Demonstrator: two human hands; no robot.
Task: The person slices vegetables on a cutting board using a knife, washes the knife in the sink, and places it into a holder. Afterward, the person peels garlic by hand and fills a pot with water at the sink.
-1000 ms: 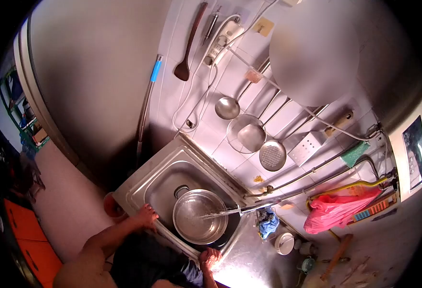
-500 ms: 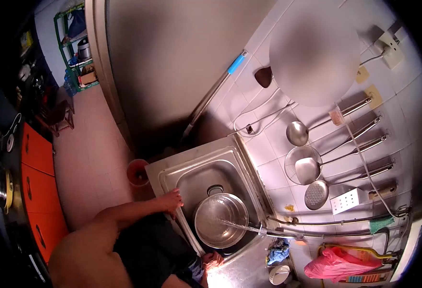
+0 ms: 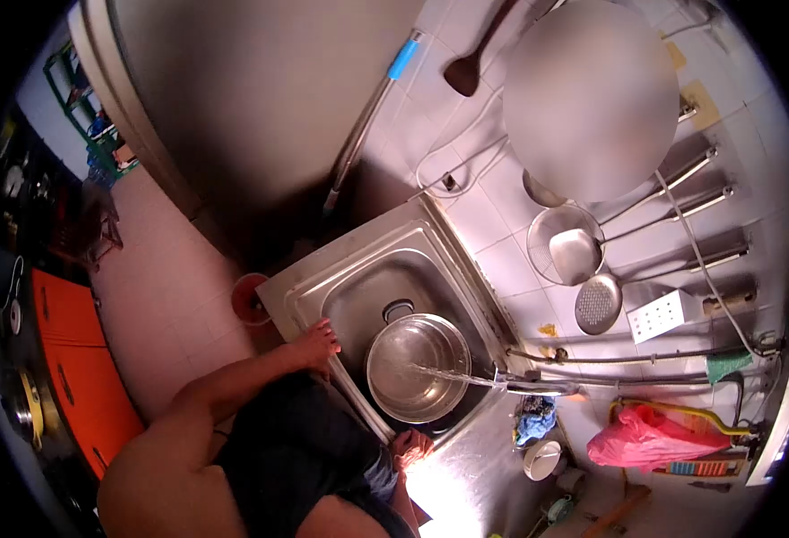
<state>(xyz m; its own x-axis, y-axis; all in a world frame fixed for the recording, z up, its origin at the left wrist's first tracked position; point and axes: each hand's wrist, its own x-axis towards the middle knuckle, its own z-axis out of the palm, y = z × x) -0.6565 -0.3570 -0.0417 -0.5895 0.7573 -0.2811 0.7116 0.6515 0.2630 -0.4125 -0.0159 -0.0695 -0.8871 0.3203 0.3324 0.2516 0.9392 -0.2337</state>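
A steel pot (image 3: 430,403) with a loop handle sits in the metal sink basin (image 3: 367,278), holding some water. A stream runs into it from the faucet (image 3: 538,387). My left hand (image 3: 316,343) rests on the sink's near rim, left of the pot, with its fingers loosely spread and nothing in them. On the rim's right corner, close to the pot, lies my right hand (image 3: 409,446), fingers apart and holding nothing visible. Neither hand touches the pot.
Ladles and strainers, including a skimmer (image 3: 598,305), hang on the tiled wall. A pink bag (image 3: 650,438), a blue cloth (image 3: 534,420) and a white cup (image 3: 542,459) are at the right. A red bucket (image 3: 251,299) stands on the floor beside the sink.
The camera view has shifted and turned slightly, so more of the counter at the lower right shows. Both hands stay at the sink rim, and water keeps running into the pot.
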